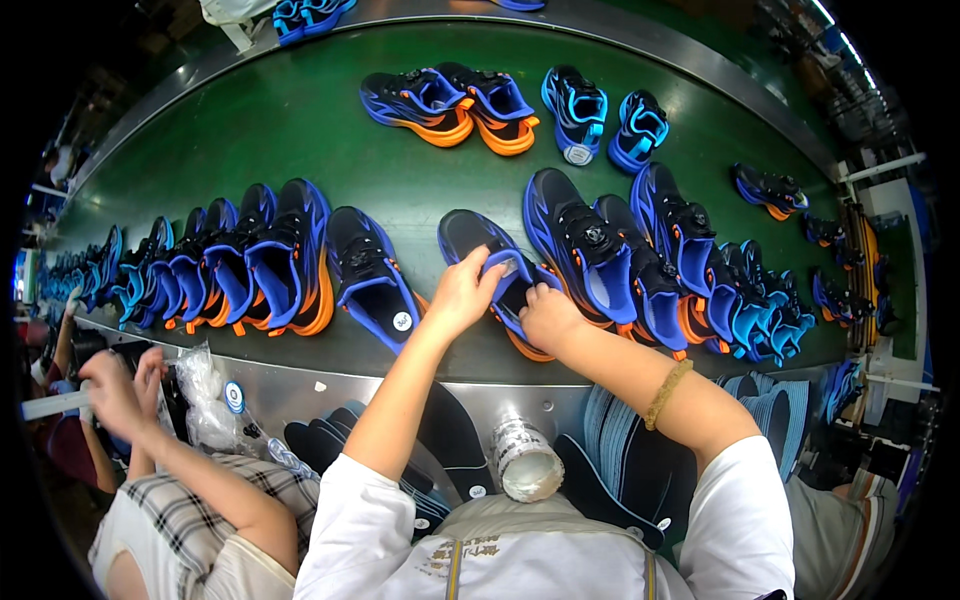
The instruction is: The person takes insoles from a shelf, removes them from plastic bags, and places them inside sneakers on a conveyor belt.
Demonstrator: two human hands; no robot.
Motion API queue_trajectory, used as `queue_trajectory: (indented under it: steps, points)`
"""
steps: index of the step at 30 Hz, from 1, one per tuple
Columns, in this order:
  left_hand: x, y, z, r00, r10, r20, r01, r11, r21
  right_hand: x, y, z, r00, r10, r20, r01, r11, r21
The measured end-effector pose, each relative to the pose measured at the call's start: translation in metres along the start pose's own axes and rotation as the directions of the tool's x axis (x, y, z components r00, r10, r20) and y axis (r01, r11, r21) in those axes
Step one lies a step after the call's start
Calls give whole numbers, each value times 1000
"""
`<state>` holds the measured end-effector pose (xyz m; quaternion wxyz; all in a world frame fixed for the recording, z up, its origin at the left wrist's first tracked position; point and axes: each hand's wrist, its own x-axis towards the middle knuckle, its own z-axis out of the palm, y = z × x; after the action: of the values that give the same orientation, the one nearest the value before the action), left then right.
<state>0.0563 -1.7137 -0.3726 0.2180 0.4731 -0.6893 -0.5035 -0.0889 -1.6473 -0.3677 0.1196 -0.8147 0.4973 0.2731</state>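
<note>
A black and blue sneaker with an orange sole rests on the green belt in front of me, its toe pointing away. My left hand is closed at its tongue, where a small pale, shiny piece shows by the fingertips. The fingers of my right hand are curled over the collar on the other side. Left of my hands stands a matching sneaker with a round white sticker on its insole. Another sneaker stands close on the right. My hands partly hide the opening of the shoe between them.
Rows of sneakers line the belt on both sides, with several more at its far side. On the metal ledge are stacked insoles and a whitish, crusted cup. A co-worker's hands move at the left.
</note>
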Motion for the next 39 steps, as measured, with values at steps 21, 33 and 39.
queue_trajectory:
  steps: [21, 33, 39]
  points:
    - [-8, 4, 35, 926, 253, -280, -172, 944, 283, -42, 4, -7, 992, -119, 39, 104, 957, 270]
    - [-52, 5, 34, 909, 282, -307, -264, 959, 98, -100, -16, -8, 990, -129, -58, 141, 924, 354]
    - [-25, 9, 53, 902, 350, -254, -257, 906, 336, 33, 6, 7, 997, -10, -70, 44, 866, 498]
